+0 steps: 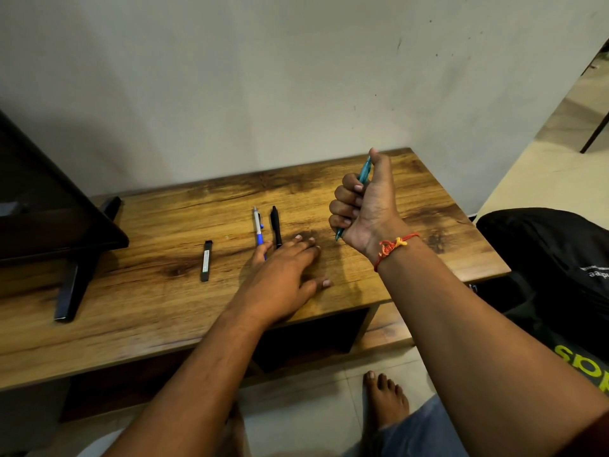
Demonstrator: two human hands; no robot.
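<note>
**Teal pen in the fist, two more lying on the wood**

Wood grain runs the length of the low brown wooden tabletop (pixel 148 308). At its left end stands the black angled foot of a dark screen (pixel 74 288). Right of it, towards the middle, lies a slim black rectangular case (pixel 206 260). Next come a white-and-blue plastic click pen (pixel 258 225) and a black plastic pen (pixel 275 225), side by side, both pointing from the front edge towards the back edge.

Our left hand (pixel 283 275) lies flat on the wood with fingers spread and grips nothing. Its fingertips reach the near ends of those two pens.

Our right hand (pixel 365 206) is lifted above the right half of the tabletop. It is a closed fist around the slim teal plastic pen (pixel 364 171), thumb up by the top end, tip poking out below.

We judge the step to be gathering the pens. To do it well, we would slide the left fingers under one pen at a time. A sideways sweep could roll them towards the case.

There is open room between the pens and the front edge. The back edge meets the wall, so we would lift rather than push away. Past the right edge sits a black fabric bag (pixel 553 258); we would keep the right elbow inside that edge.
</note>
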